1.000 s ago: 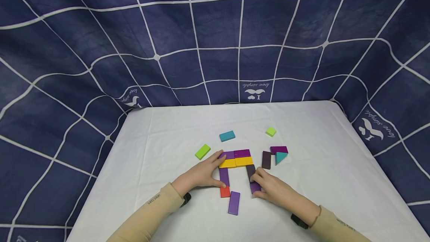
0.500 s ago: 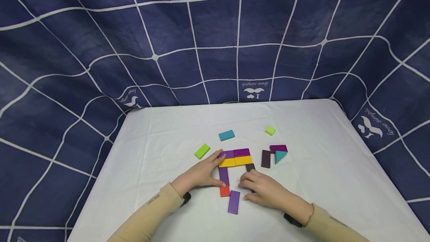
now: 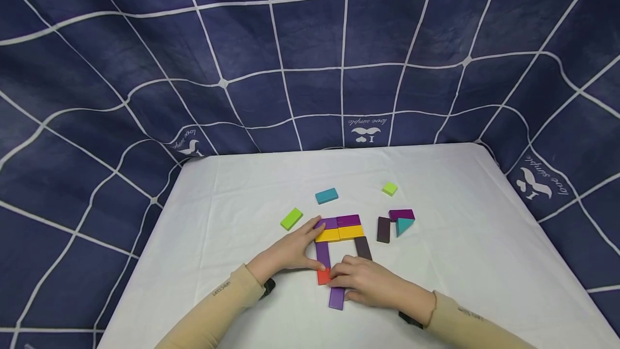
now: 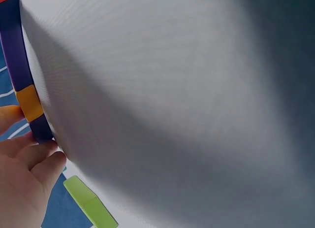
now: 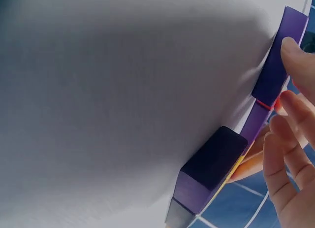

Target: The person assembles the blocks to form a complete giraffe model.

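Note:
My left hand (image 3: 290, 249) spans the left side of a flat arch of blocks in the head view. Its fingertips touch the yellow block (image 4: 29, 103) and the purple block (image 4: 41, 129) at the top corner. The thumb rests by the join of an upright purple block (image 3: 322, 253) and a red block (image 3: 323, 277). My right hand (image 3: 368, 283) pinches a loose purple block (image 3: 336, 299) just below the red one, thumb on its right side. A dark block (image 3: 363, 248) forms the arch's right leg; my right hand hides what lies below it.
Beyond the arch lie a teal block (image 3: 326, 196), a green block (image 3: 291, 219) and a small green block (image 3: 389, 189). On the right are a dark brown block (image 3: 384, 230), a magenta block (image 3: 401, 215) and a teal triangle (image 3: 404, 226). A dark blue curtain (image 3: 310, 42) surrounds the white table (image 3: 232, 187).
My right hand has left the arch's right leg and moved left and nearer to me, onto the loose purple block. The left hand has stayed in place.

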{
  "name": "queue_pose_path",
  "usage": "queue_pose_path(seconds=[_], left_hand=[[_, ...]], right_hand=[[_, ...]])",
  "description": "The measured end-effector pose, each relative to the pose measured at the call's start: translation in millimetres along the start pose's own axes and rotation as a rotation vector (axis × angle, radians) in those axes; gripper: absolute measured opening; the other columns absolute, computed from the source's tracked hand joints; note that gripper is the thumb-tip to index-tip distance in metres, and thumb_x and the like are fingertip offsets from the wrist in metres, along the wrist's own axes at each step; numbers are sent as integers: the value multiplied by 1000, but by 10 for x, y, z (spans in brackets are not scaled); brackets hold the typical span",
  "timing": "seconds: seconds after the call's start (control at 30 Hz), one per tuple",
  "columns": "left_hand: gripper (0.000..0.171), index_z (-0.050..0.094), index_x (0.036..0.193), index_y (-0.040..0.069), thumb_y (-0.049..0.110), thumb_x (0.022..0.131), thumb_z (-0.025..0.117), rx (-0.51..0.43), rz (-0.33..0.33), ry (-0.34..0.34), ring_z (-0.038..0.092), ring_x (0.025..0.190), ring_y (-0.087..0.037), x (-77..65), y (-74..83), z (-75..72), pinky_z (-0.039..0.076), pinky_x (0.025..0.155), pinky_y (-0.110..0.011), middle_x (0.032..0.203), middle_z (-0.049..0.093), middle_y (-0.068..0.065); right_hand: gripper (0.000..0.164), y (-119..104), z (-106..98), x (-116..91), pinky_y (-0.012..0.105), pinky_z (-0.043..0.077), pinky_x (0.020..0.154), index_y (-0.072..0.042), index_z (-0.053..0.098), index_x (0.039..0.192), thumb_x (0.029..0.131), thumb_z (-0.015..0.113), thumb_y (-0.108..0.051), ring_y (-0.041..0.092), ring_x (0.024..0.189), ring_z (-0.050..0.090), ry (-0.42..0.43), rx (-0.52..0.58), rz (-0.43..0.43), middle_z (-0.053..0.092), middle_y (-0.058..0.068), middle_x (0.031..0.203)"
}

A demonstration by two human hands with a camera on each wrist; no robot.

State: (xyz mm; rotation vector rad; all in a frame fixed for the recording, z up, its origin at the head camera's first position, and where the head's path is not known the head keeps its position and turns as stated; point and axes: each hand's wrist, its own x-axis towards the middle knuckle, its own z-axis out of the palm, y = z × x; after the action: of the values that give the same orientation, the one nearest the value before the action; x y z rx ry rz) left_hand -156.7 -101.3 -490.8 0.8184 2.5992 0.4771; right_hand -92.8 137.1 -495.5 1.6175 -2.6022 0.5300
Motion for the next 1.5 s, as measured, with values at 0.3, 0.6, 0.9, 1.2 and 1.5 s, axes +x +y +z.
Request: queue_pose_path(seconds=[0.3, 0.6, 0.9, 1.2, 1.5], left_hand=[[104, 30, 155, 13, 61, 76, 76, 3, 10, 1, 30, 149, -26, 0, -8, 16, 39, 115, -42, 166, 17, -6], [104, 30, 155, 12, 61, 75, 76, 7, 18, 9, 31, 148, -26, 1, -20, 30, 39, 115, -41, 166, 17, -6], [104, 29, 156, 13, 63, 76, 74, 4, 19, -4, 29, 149, -27, 0, -37, 8, 38, 116, -42, 166, 15, -6], [105, 28, 156, 15, 64, 75, 75, -13, -9, -19, 28, 149, -26, -3, -53, 12, 38, 115, -43, 166, 15, -5], [105, 27, 157, 15, 63, 76, 75, -16, 6, -12, 28, 149, -25, 5, -37, 11, 38, 115, -42, 167, 13, -4]], right_hand=[[30, -4, 12, 35, 13, 48, 82, -24, 75, 114, 84, 77, -17, 6, 93, 52, -20, -67, -55, 64, -10, 108], [25, 23, -14, 63, 14, 46, 82, -22, 74, 106, 82, 78, -21, 5, 93, 52, -24, -68, -63, 66, -12, 107], [32, 474, -405, 106, 28, 56, 78, -16, 67, 105, 80, 83, -27, 13, 89, 60, 206, 192, 406, 65, -6, 100], [37, 1183, -523, 296, 35, 53, 70, 0, 68, 99, 79, 83, -28, 22, 78, 57, 335, 145, 925, 64, 11, 89], [51, 1323, -444, 355, 45, 54, 85, 5, 55, 120, 88, 75, -29, 29, 88, 58, 98, 146, 1032, 60, 21, 110]])
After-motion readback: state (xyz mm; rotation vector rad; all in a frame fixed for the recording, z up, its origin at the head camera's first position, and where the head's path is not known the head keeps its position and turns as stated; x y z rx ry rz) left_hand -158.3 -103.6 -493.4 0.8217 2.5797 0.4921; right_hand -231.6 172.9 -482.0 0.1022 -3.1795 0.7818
